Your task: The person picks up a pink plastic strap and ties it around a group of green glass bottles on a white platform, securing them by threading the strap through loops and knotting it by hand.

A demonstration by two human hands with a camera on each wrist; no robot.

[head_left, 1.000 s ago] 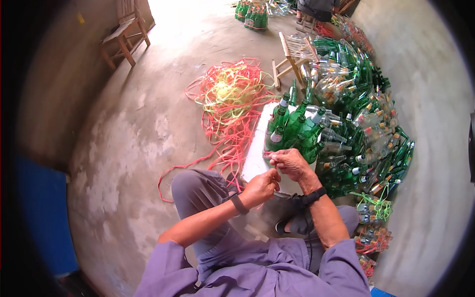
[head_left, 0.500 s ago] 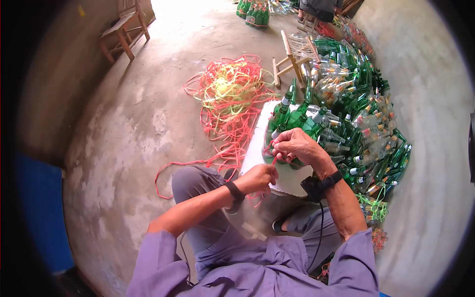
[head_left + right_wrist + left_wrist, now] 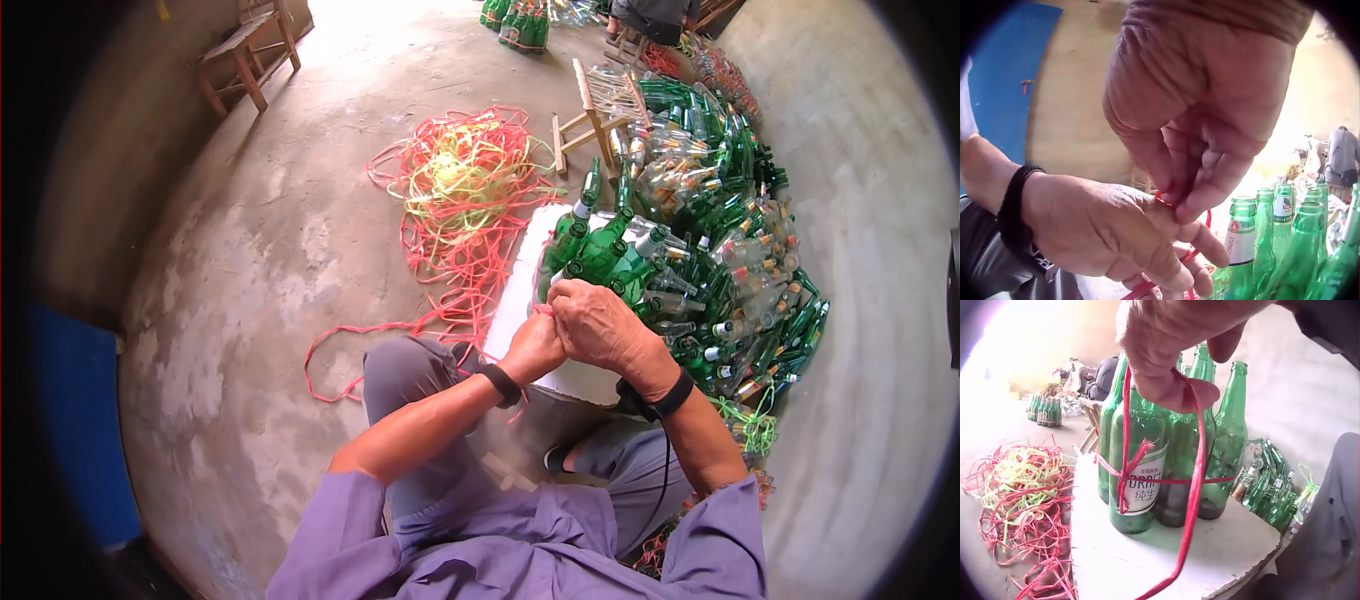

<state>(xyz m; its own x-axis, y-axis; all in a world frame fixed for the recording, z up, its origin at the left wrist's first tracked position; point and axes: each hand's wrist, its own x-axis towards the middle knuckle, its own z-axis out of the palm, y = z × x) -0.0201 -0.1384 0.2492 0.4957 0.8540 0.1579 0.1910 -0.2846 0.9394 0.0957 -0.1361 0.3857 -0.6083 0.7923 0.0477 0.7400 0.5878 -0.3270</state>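
Observation:
A bundle of green glass bottles (image 3: 1229,437) stands upright on a white board (image 3: 1222,550). Red plastic strap (image 3: 1195,500) runs round their lower part, with a knot in front of a white label in the left wrist view. My left hand (image 3: 535,348) and right hand (image 3: 608,325) meet just before the near bottles. Between thumb and fingertips my right hand (image 3: 1204,106) pinches the strap. The left hand (image 3: 1100,231), wearing a black band, grips it too, and lengths rise from the knot and hang down past the fingers. The bottles' near side is partly hidden by my hands in the head view.
Left of the board lies a tangled heap of red and yellow strap (image 3: 455,180). Many loose bottles (image 3: 735,240) are piled along the right wall. A wooden stool (image 3: 600,115), a chair (image 3: 245,60), another bottle bundle (image 3: 523,27) and a seated person (image 3: 650,18) are farther off.
The hands were slightly apart half a second ago, with red strap between them; now they touch. My left hand has moved up and right toward the right hand.

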